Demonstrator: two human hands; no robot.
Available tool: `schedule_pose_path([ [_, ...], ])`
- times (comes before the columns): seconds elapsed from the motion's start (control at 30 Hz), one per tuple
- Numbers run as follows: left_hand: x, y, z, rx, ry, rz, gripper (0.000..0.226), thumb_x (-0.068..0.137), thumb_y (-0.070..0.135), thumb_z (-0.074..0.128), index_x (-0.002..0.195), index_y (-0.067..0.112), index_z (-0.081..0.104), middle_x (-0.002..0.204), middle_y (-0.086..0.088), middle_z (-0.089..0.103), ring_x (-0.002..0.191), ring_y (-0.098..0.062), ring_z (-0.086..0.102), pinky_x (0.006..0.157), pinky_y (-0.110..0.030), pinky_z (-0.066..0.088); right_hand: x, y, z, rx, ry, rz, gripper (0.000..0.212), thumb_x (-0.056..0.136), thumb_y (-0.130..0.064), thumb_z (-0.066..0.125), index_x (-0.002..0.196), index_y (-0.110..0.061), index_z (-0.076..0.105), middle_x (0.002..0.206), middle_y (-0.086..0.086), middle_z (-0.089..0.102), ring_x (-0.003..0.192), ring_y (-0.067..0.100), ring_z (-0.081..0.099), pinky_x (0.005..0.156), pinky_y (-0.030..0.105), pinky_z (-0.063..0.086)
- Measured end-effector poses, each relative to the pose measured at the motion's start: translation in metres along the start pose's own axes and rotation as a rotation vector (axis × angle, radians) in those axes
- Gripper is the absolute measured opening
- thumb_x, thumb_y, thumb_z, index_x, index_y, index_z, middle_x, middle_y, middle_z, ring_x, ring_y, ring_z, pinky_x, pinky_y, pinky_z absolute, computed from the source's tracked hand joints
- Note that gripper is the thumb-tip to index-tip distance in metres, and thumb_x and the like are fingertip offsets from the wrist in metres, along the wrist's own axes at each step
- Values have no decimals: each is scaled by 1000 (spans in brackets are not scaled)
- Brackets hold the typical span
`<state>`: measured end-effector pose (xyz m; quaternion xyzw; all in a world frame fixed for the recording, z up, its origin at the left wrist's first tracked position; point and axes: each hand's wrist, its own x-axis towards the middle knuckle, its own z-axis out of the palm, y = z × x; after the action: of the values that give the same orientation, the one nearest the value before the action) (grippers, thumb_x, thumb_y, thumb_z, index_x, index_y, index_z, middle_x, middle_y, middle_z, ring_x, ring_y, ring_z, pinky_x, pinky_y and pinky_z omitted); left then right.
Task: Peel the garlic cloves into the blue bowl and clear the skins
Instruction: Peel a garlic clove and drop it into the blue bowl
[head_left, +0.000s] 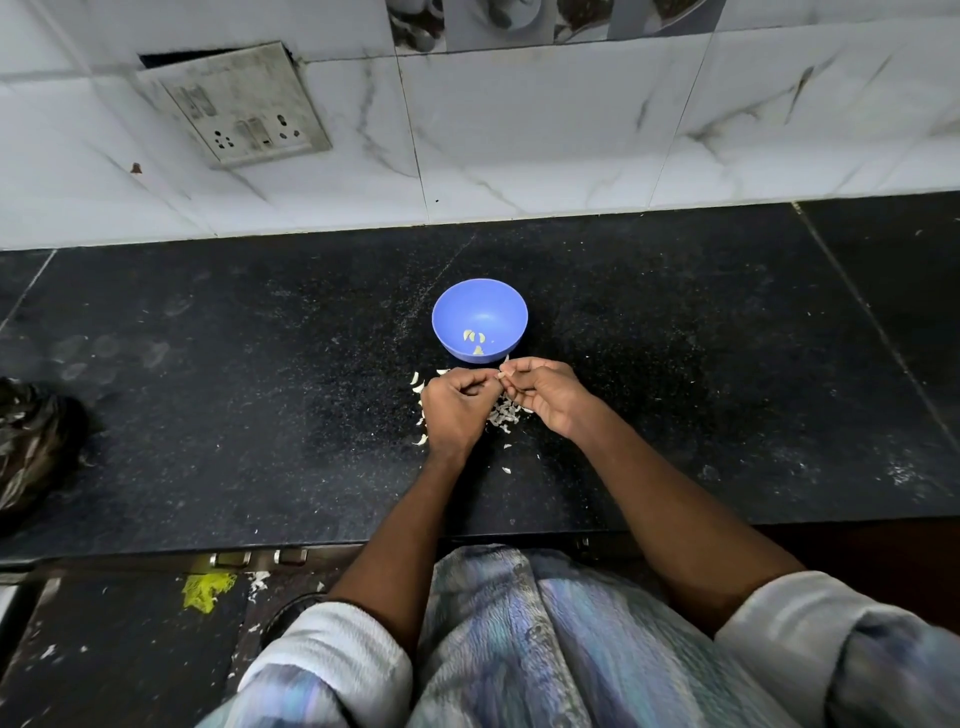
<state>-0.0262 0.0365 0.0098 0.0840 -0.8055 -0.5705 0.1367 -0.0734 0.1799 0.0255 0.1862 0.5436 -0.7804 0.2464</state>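
A blue bowl (480, 318) stands on the black counter with a few peeled garlic cloves (474, 339) in its bottom. Just in front of it my left hand (454, 408) and my right hand (543, 396) meet, fingers curled, pinching one small garlic clove (501, 375) between their fingertips. Unpeeled cloves (417, 382) lie on the counter left of my left hand. A heap of papery skins (503, 415) lies between and under my hands, partly hidden.
The black granite counter (260, 405) ends at a tiled wall with a socket plate (239, 106). A dark plastic bag (31, 441) sits at the left edge. Loose skin flakes (506, 470) lie toward the front edge; scraps litter the floor below.
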Motion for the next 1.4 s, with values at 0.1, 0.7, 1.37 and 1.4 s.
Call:
schedule_pose_path([
  [0.1, 0, -2, 0, 9, -6, -2, 6, 83, 10, 82, 88, 13, 86, 72, 7, 78, 63, -2, 66, 64, -22, 55, 0, 1, 0, 5, -10, 26, 18, 95, 13, 58, 100, 0, 69, 88, 12, 71, 79, 15, 67, 67, 18, 57],
  [0.7, -2, -10, -1, 45, -3, -76, 5, 90, 13, 81, 91, 16, 85, 82, 11, 80, 72, -5, 75, 71, -27, 62, 3, 5, -4, -226, -18, -161, 6, 95, -6, 71, 100, -5, 74, 86, 11, 77, 76, 14, 69, 78, 28, 59],
  [1.37, -4, -6, -3, 104, -113, -183, 5, 79, 16, 84, 75, 17, 82, 63, 9, 74, 55, 0, 65, 61, -21, 56, 7, 9, -7, -477, -40, -260, 5, 91, -7, 76, 90, -11, 79, 84, 22, 74, 72, 19, 57, 65, 23, 51],
  [1.4, -4, -5, -2, 96, -116, -204, 5, 79, 15, 83, 74, 16, 82, 62, 6, 74, 54, -2, 64, 60, -24, 57, 7, 9, -8, -481, -42, -262, 5, 91, -7, 76, 91, -10, 79, 84, 21, 74, 70, 18, 56, 66, 24, 52],
])
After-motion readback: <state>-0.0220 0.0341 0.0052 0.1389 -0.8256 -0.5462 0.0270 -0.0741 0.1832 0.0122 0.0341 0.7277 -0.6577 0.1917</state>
